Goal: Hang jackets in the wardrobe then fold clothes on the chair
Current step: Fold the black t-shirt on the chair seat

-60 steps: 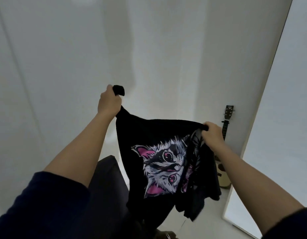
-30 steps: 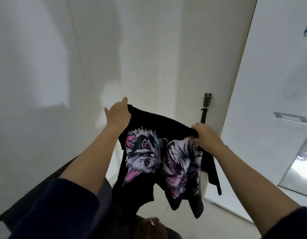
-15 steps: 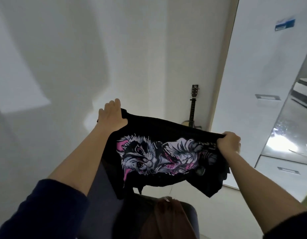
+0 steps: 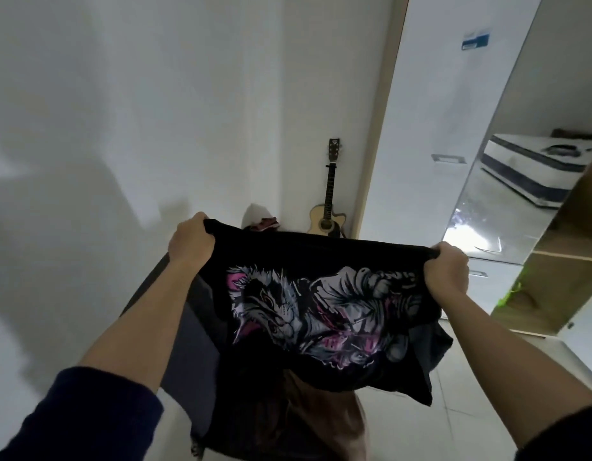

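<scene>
The left grip [image 4: 191,242] is closed tight on one upper corner of the black T-shirt [image 4: 288,257], with the fingers curled over the edge and the back of the hand toward the camera. The right grip [image 4: 447,272] is closed the same way on the opposite corner and bunches the cloth in the fist. Both forearms are bare and stretched forward, with dark navy sleeves [image 4: 98,414] pushed up near the elbows. The top edge of the shirt runs taut between the two grips, a little lower on the right. The rest hangs free in the air in front of the person. Its grey, white and pink cat print [image 4: 281,311] lies sideways across the front, and loose folds trail down at the right side.

Below and behind the shirt stands a dark grey chair [image 4: 195,344] with a brown garment [image 4: 324,417] lying on it. Whether the shirt's hem touches that garment cannot be told. Beyond the top edge, an acoustic guitar [image 4: 328,207] leans upright in the corner of the white wall [image 4: 155,94], just beside a pale bundle [image 4: 254,212]. To the right stands the white wardrobe [image 4: 421,128], which has a recessed handle [image 4: 448,158] and a blue label [image 4: 476,40]. Its mirrored panel [image 4: 481,227] reflects a mattress. Wooden shelves [image 4: 560,267] show at the far right, above the pale tiled floor [image 4: 471,377]
</scene>
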`<action>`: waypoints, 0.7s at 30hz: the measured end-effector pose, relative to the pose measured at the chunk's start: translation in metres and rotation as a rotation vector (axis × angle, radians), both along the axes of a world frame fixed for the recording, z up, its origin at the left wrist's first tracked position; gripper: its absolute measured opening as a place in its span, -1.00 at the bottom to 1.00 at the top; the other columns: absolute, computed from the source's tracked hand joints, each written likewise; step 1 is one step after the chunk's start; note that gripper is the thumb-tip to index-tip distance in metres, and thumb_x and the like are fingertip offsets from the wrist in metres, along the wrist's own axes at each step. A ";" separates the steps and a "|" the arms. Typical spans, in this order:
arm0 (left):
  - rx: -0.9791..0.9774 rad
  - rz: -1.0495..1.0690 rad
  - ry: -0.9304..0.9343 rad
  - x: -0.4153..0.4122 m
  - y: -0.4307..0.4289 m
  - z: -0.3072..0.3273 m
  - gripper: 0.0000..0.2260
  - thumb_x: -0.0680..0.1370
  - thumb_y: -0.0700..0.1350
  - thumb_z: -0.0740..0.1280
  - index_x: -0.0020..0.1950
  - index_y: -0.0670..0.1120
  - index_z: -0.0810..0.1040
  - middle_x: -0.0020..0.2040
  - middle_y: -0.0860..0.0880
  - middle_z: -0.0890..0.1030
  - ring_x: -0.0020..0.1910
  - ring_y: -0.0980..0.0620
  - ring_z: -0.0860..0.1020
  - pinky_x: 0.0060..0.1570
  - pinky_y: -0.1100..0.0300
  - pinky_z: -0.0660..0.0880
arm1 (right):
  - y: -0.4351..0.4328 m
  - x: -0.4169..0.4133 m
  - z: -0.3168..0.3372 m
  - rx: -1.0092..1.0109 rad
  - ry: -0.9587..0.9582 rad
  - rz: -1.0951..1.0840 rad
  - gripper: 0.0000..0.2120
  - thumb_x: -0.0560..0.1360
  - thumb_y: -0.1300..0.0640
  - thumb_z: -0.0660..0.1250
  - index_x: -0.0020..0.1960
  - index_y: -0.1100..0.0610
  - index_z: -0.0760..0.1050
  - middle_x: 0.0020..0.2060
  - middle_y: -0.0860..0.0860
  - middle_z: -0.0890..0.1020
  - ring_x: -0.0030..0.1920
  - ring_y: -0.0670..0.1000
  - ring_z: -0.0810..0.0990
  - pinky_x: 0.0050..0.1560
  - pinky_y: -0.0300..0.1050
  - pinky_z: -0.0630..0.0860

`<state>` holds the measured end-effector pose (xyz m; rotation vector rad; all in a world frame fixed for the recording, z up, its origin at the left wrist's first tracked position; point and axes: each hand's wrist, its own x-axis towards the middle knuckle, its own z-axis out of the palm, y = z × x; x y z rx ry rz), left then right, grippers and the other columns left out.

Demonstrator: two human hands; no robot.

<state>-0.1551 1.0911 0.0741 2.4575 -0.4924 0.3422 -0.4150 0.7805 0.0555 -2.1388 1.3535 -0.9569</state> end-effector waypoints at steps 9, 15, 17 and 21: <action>0.011 0.084 0.003 -0.080 0.019 -0.009 -0.90 0.53 -0.28 0.16 0.02 -0.19 0.40 -0.15 -0.18 0.49 -0.21 -0.18 0.47 -0.28 0.04 0.40 | -0.005 -0.083 -0.029 -0.161 0.418 0.147 -0.87 0.46 0.37 0.17 -0.04 0.29 0.47 -0.20 0.19 0.54 -0.18 0.19 0.45 -0.15 -0.06 0.28; -0.065 0.151 0.011 -0.140 0.023 -0.031 -0.93 0.46 -0.28 0.14 -0.10 -0.18 0.39 -0.18 -0.16 0.48 -0.21 -0.19 0.47 -0.22 0.00 0.41 | 0.001 -0.135 -0.055 -0.074 0.416 0.107 -0.84 0.44 0.34 0.15 -0.03 0.23 0.45 -0.18 0.11 0.48 -0.05 0.18 0.49 -0.05 -0.04 0.21; -0.075 0.158 0.028 -0.152 0.023 -0.036 -0.97 0.44 -0.26 0.16 -0.21 -0.18 0.35 -0.26 -0.13 0.45 -0.26 -0.16 0.43 -0.26 0.06 0.33 | 0.006 -0.145 -0.058 -0.029 0.352 0.100 -0.86 0.41 0.36 0.15 -0.07 0.22 0.38 -0.15 0.10 0.44 -0.14 0.14 0.41 0.01 0.00 0.25; -0.068 0.134 -0.059 -0.159 0.024 -0.041 -0.78 0.46 -0.17 0.19 -0.38 -0.17 0.30 -0.41 -0.12 0.41 -0.42 -0.13 0.36 -0.42 0.15 0.19 | 0.003 -0.155 -0.068 -0.016 0.291 0.092 -0.85 0.39 0.36 0.12 -0.06 0.24 0.36 -0.15 0.09 0.40 -0.20 0.13 0.36 0.01 0.01 0.26</action>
